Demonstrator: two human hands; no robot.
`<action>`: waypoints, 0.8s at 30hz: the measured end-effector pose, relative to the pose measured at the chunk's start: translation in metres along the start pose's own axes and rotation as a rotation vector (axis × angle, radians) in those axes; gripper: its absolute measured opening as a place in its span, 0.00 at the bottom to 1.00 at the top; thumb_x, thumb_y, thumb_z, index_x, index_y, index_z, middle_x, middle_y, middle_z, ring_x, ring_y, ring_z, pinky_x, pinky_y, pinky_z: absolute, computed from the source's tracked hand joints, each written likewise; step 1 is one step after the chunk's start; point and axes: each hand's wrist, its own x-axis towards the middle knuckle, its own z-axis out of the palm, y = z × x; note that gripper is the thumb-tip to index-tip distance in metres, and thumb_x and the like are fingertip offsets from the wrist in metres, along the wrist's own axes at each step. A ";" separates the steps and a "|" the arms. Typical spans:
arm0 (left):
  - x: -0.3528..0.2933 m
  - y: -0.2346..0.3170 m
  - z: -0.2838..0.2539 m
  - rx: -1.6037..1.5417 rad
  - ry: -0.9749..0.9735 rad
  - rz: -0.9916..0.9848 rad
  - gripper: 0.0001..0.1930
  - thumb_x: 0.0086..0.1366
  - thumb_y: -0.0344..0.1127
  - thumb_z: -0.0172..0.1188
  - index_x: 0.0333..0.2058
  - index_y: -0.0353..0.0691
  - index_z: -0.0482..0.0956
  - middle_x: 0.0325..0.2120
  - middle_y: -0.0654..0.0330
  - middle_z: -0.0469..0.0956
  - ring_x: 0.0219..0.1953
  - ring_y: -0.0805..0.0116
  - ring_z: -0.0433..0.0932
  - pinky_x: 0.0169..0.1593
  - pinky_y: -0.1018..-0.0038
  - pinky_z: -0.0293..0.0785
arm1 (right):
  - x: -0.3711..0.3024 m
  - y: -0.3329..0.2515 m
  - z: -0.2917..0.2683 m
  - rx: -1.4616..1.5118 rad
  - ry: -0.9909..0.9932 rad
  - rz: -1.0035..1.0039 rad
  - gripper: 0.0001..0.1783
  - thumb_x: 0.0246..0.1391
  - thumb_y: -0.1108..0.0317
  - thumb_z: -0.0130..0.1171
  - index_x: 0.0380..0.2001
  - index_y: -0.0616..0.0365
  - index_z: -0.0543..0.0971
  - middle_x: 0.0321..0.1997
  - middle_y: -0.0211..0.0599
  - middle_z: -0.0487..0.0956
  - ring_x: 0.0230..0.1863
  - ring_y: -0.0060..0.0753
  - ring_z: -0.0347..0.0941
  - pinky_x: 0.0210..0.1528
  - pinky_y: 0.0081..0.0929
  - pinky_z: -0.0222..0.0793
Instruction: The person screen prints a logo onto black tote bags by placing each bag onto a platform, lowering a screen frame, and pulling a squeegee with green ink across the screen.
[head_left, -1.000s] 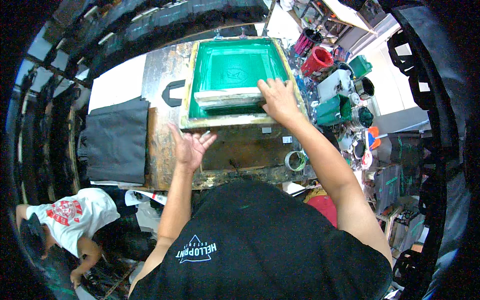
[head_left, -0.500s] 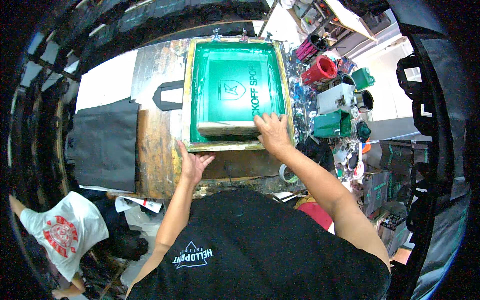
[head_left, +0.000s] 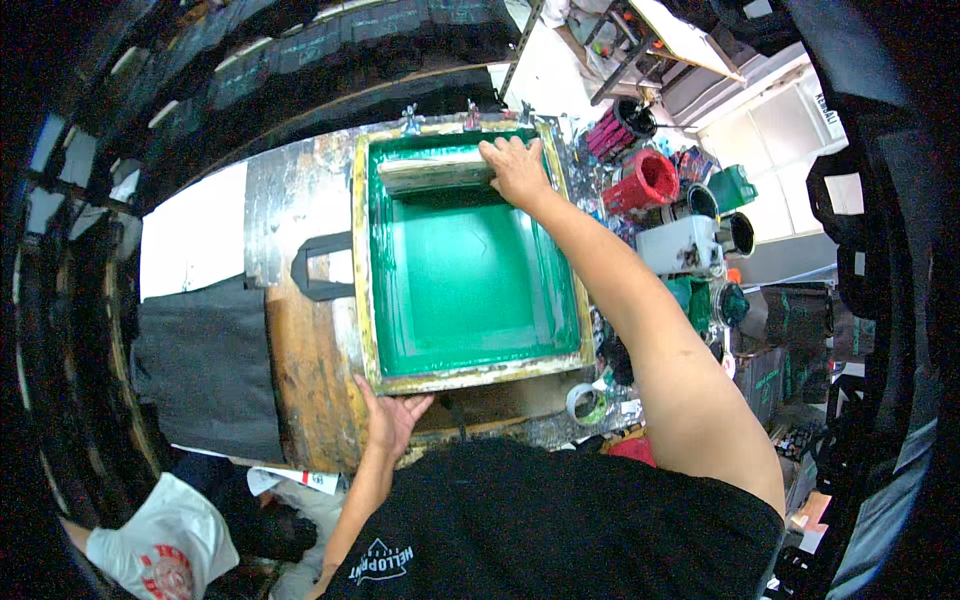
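Observation:
A silk-screen frame (head_left: 366, 300) with yellowed, ink-stained edges lies on the table, its mesh coated in green ink (head_left: 460, 290). Across the far end of the mesh stands a squeegee (head_left: 430, 176) with a long pale handle. My right hand (head_left: 518, 172) is closed around the squeegee's right end, the arm stretched out over the frame's right side. At the near left corner, my left hand (head_left: 393, 422) holds the frame, thumb against its left side and fingers at its near edge. A black bag's handle (head_left: 322, 268) sticks out from the frame's left.
Black fabric bags (head_left: 210, 365) lie stacked on the left of the table. Ink containers, including a red one (head_left: 645, 182) and a grey one (head_left: 680, 245), crowd the right side. A tape roll (head_left: 584, 403) rests near the front edge. Another person (head_left: 165, 545) is at lower left.
My right hand has pushed the squeegee from the near end of the mesh to the far end. The left hand keeps its place at the frame's corner. The whole view has shifted.

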 end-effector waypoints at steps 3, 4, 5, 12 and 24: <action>0.005 -0.001 0.001 0.020 0.048 -0.038 0.63 0.58 0.87 0.35 0.74 0.38 0.43 0.70 0.42 0.59 0.68 0.42 0.66 0.68 0.51 0.66 | 0.038 0.017 0.006 0.057 -0.018 -0.022 0.38 0.44 0.62 0.75 0.59 0.45 0.70 0.54 0.36 0.77 0.59 0.46 0.72 0.57 0.63 0.61; 0.007 0.000 0.000 0.024 0.086 -0.051 0.63 0.58 0.87 0.34 0.74 0.36 0.44 0.69 0.41 0.62 0.66 0.41 0.69 0.67 0.51 0.66 | 0.050 0.022 0.006 0.071 -0.062 -0.035 0.38 0.44 0.61 0.76 0.59 0.44 0.71 0.54 0.35 0.78 0.58 0.46 0.73 0.57 0.63 0.62; 0.010 0.001 -0.006 0.052 0.074 -0.143 0.63 0.57 0.88 0.33 0.73 0.35 0.46 0.65 0.40 0.66 0.63 0.42 0.72 0.66 0.52 0.69 | 0.060 0.028 0.004 0.085 -0.105 -0.048 0.38 0.43 0.60 0.76 0.59 0.43 0.71 0.54 0.35 0.78 0.58 0.47 0.74 0.57 0.63 0.62; 0.019 0.100 -0.018 0.759 -0.094 -0.336 0.49 0.70 0.77 0.34 0.46 0.28 0.80 0.28 0.51 0.85 0.27 0.64 0.85 0.34 0.74 0.81 | 0.053 0.029 0.005 0.010 0.073 -0.062 0.38 0.42 0.60 0.76 0.59 0.43 0.72 0.50 0.35 0.79 0.56 0.48 0.75 0.55 0.58 0.65; 0.279 0.226 0.170 2.035 0.284 1.419 0.38 0.57 0.71 0.63 0.43 0.34 0.83 0.40 0.48 0.80 0.46 0.49 0.77 0.52 0.57 0.73 | 0.042 0.016 0.030 0.050 0.260 -0.090 0.28 0.46 0.70 0.65 0.54 0.47 0.76 0.42 0.33 0.79 0.46 0.41 0.76 0.48 0.42 0.70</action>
